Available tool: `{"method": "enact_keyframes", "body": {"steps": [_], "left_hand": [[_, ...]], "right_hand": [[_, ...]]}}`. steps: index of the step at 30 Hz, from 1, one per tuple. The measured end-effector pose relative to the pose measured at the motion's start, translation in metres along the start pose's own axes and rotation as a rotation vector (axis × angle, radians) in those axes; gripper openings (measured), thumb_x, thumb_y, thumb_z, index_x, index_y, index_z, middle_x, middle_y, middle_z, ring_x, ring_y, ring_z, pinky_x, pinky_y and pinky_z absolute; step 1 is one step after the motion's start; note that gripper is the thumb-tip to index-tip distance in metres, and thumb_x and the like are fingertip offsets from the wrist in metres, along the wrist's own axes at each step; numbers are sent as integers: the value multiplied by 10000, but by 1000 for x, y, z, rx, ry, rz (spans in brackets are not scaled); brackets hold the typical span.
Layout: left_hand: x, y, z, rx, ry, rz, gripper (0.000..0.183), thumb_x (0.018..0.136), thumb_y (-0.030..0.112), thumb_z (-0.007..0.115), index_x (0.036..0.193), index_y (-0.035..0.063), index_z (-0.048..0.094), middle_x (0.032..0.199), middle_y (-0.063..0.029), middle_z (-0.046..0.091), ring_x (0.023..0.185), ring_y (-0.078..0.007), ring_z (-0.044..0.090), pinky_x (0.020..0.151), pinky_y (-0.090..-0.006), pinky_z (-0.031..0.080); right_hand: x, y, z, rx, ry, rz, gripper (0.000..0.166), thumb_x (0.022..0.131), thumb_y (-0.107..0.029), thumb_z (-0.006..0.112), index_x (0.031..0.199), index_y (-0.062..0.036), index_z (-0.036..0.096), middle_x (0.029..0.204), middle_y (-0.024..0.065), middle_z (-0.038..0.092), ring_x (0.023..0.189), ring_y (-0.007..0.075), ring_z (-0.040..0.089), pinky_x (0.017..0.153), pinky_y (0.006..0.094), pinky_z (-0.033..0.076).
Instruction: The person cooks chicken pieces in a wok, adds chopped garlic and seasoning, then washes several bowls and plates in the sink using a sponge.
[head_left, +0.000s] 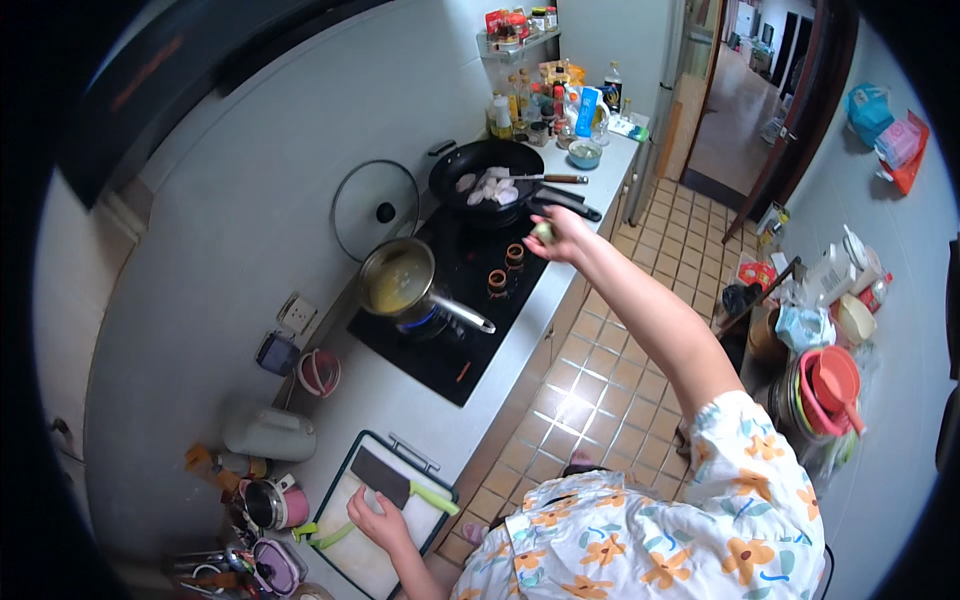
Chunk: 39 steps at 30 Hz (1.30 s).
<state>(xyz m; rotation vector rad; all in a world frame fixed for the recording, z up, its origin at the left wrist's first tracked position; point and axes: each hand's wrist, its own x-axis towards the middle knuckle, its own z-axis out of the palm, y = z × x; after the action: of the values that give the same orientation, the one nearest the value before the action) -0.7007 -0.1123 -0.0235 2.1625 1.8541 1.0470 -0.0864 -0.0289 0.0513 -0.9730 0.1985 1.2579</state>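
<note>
My right hand (556, 234) is stretched out over the cooktop's near edge, below the wok's handle. Its fingers curl around a small pale green piece (544, 232), perhaps vegetable. My left hand (379, 517) hovers over a white cutting board (352, 566) with a dark green rim, its fingers apart and nothing seen in them. Beside it lies a cleaver (381, 478) with a light green handle. A green vegetable stalk (332, 535) lies by the board's left edge, partly hidden by that hand. Pale slices (495, 187) and a wooden-handled spatula (564, 179) rest in the black wok (450, 169).
A steel saucepan (397, 277) of yellowish liquid sits over a blue flame, its handle (465, 313) pointing towards me. A glass lid (375, 210) leans on the wall. Bottles (517, 97) and a blue bowl (584, 154) stand beyond the wok. A purple-lidded container (276, 566) is left of the board.
</note>
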Motion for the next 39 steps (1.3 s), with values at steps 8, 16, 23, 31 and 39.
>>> {"method": "enact_keyframes", "body": {"steps": [8, 16, 23, 31, 39], "left_hand": [[7, 185, 0, -134, 123, 132, 299, 849, 21, 604, 1143, -13, 566, 1117, -182, 533, 1058, -345, 526, 962, -430, 414], [69, 311, 36, -241, 207, 113, 274, 869, 77, 649, 1119, -25, 603, 1094, -226, 548, 985, -375, 541, 902, -466, 454], [127, 430, 157, -669, -35, 136, 268, 891, -57, 505, 1154, -8, 518, 1158, -116, 510, 1100, -216, 530, 1010, -348, 432], [162, 498, 231, -655, -24, 41, 239, 890, -16, 542, 1128, -5, 547, 1116, -115, 520, 1039, -206, 536, 956, -312, 444], [152, 614, 321, -538, 92, -147, 249, 863, -40, 577, 1111, -13, 578, 1080, -89, 564, 938, -163, 557, 874, -287, 457]], "right_hand": [[72, -102, 99, -556, -187, -242, 902, 919, -718, 324, 1549, -127, 64, 1608, 130, 130, 1459, 333, 196, 1158, 546, 139], [132, -216, 6, -1301, 205, -994, 284, 793, -335, 676, 831, -56, 712, 826, 154, 706, 795, 306, 682, 770, 393, 536], [151, -286, -134, -1475, 462, -720, 295, 759, -331, 680, 885, -65, 691, 879, 174, 699, 893, 326, 677, 821, 416, 532], [221, -323, -164, -1675, 616, -545, 950, 630, -465, 832, 1384, -70, 409, 1336, 228, 462, 1250, 366, 458, 1025, 478, 412], [318, -395, -124, -2116, 349, -454, 1379, 543, -591, 830, 1549, -235, -43, 1565, 301, 14, 1427, 523, 71, 1085, 703, 137]]}}
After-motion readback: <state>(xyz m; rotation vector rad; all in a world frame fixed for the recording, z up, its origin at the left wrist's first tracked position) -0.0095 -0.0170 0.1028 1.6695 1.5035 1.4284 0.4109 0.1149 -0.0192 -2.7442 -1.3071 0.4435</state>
